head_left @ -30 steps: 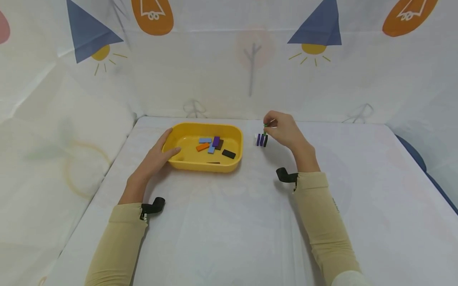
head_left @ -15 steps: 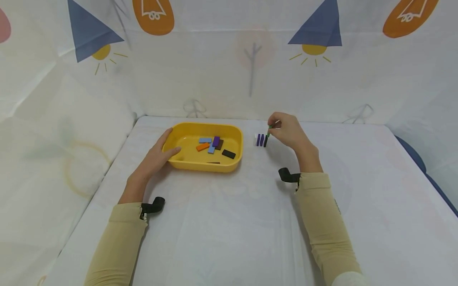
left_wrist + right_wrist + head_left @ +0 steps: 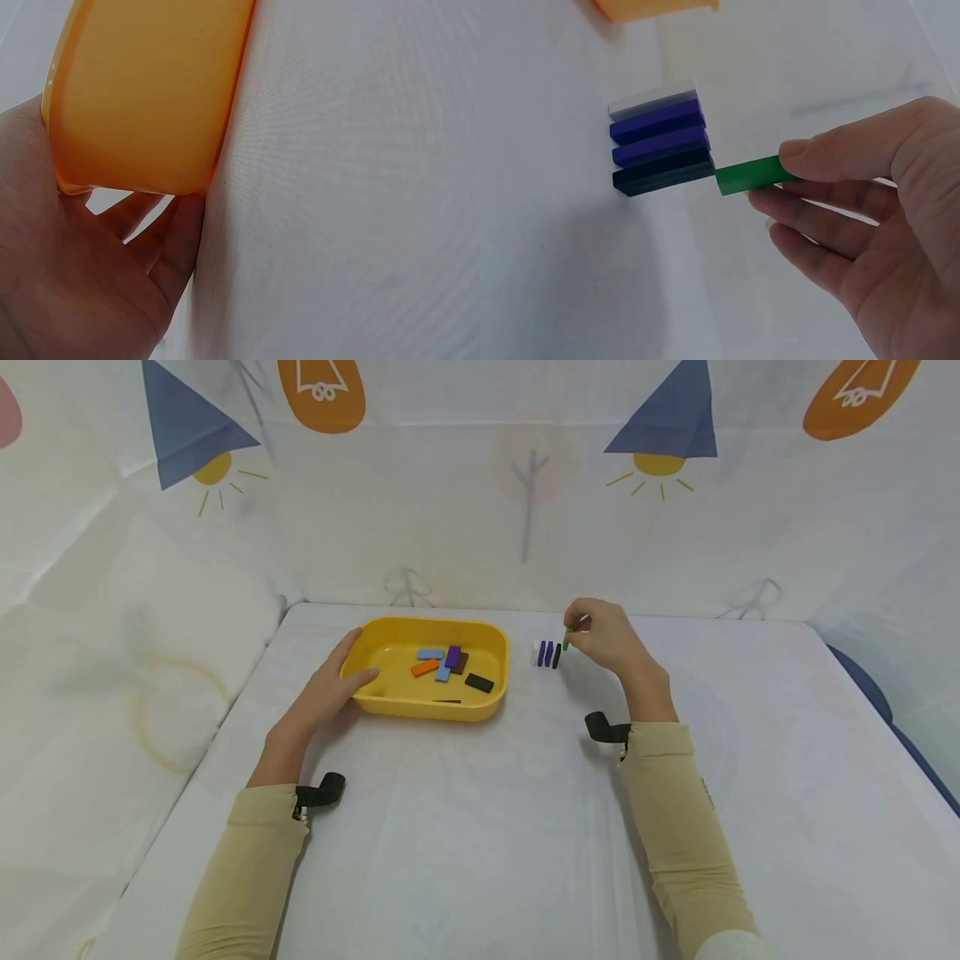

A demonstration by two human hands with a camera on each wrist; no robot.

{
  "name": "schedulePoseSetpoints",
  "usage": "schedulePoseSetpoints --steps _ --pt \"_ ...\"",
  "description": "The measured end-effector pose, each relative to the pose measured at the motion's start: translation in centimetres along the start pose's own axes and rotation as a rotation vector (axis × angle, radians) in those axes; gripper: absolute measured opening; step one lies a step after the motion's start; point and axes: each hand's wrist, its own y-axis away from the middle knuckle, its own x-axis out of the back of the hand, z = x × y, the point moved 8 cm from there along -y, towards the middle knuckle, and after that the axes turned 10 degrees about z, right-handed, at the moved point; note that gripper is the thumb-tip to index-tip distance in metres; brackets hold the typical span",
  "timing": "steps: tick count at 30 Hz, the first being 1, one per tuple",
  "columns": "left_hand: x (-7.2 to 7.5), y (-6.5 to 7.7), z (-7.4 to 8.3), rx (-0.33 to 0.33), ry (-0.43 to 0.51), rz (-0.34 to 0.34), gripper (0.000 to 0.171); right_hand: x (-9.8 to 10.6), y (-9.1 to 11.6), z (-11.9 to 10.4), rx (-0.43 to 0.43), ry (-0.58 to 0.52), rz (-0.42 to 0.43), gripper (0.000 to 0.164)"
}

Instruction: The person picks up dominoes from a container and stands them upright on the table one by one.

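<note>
My right hand point(image 3: 609, 633) pinches a green domino point(image 3: 751, 175) between thumb and fingers. Just to its left, a short row of dominoes stands on edge: a black one point(image 3: 664, 174), two purple ones point(image 3: 658, 121) and a white one point(image 3: 651, 103), with small gaps between them. In the right wrist view, the green domino's end appears close to the black one's corner; whether they touch I cannot tell. A yellow tray point(image 3: 390, 703) sits left of the row. My left hand point(image 3: 318, 693) grips its left end, thumb over the rim and fingers around the outside.
Inside the tray lie loose dominoes: blue point(image 3: 430, 654), orange point(image 3: 424, 668), purple point(image 3: 453, 657), brown point(image 3: 461, 665) and black point(image 3: 479, 682). A white cloth covers the table point(image 3: 465, 827). A printed curtain point(image 3: 450, 510) hangs right behind its far edge.
My right hand has shifted slightly right and toward me, carrying the green domino from above the black one to its right side. The left hand and the tray stay put.
</note>
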Motion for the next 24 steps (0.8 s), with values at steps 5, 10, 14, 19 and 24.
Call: schedulePoseSetpoints --steps 5,10,14,19,24 --pt "0.0 0.0 0.0 0.002 0.001 0.0 0.082 -0.4 0.0 0.3 -0.003 0.006 -0.02 0.019" --pt "0.0 0.0 0.0 -0.006 0.0 0.005 0.082 -0.8 0.0 0.6 -0.01 0.009 -0.044 0.021" --pt "0.0 -0.1 0.0 -0.014 -0.001 0.009 0.081 -1.2 -0.1 0.9 -0.014 0.01 -0.057 0.021" --pt "0.0 0.0 0.1 -0.017 0.002 0.007 0.081 -1.6 -0.2 1.4 -0.022 0.022 -0.058 0.023" --pt "0.1 0.0 0.2 -0.02 0.011 0.008 0.078 -2.1 -0.3 2.1 -0.028 0.057 -0.065 0.021"
